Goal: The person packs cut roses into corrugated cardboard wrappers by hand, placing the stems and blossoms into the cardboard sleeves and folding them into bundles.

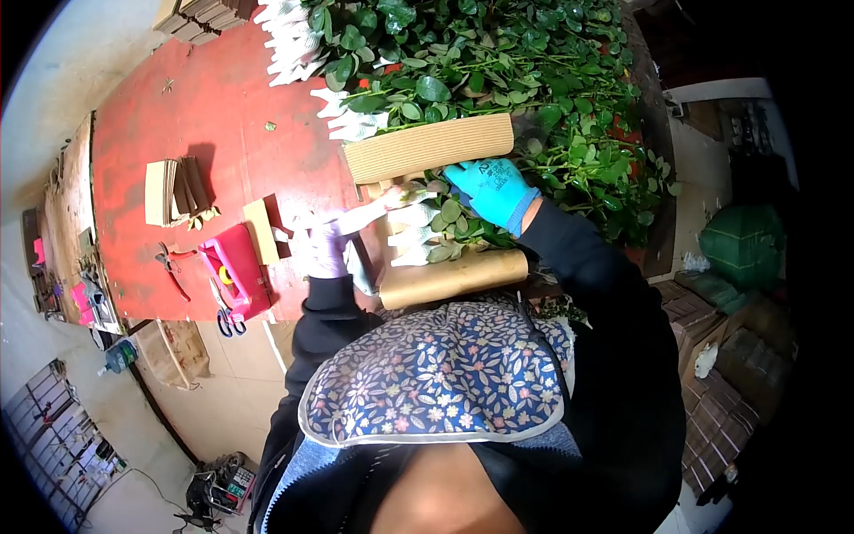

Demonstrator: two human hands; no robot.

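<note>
My left hand, in a pale lilac glove, is partly blurred and closed at one end of a white netting sleeve. The sleeve's other end reaches a pale flower head. My right hand, in a blue glove, curls over leafy stems just below a raised corrugated cardboard flap; its fingertips are partly hidden. Several white-netted flower heads lie with their leaves on the open cardboard wrap, whose near flap curls up beside my apron.
Many leafy stems with white-netted heads cover the far right of the red table. On the left are folded cardboard pieces, a pink holder, blue-handled scissors, red-handled pliers and a cardboard strip.
</note>
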